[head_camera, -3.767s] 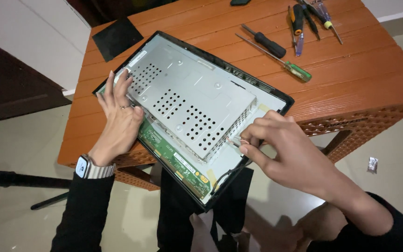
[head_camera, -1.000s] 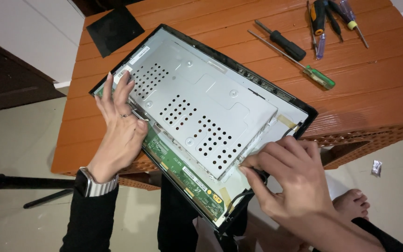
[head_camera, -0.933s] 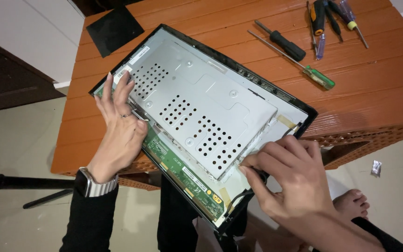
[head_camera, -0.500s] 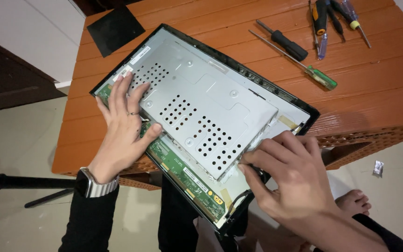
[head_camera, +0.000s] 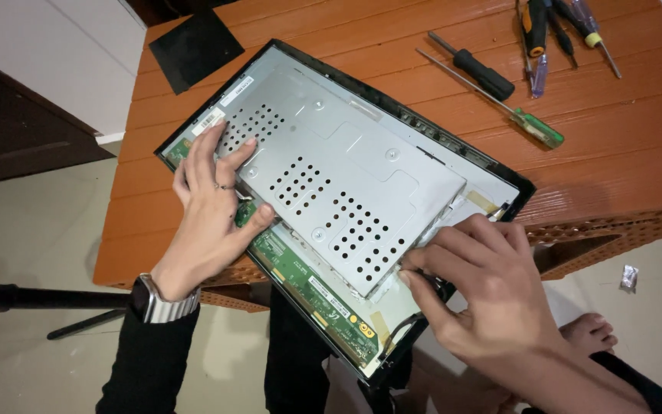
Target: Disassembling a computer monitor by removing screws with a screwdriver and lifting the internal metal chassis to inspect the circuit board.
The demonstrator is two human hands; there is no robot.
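Left hand (head_camera: pixel 212 207) now spread flat, gripping nothing, on the perforated metal shield (head_camera: pixel 339 184); right hand (head_camera: pixel 492 291) still pinching its lower corner, apparently prying.

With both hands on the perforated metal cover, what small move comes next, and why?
Probably the right hand pries the metal cover up at its near corner: its fingertips sit at that edge, while the left hand lies flat on the cover.
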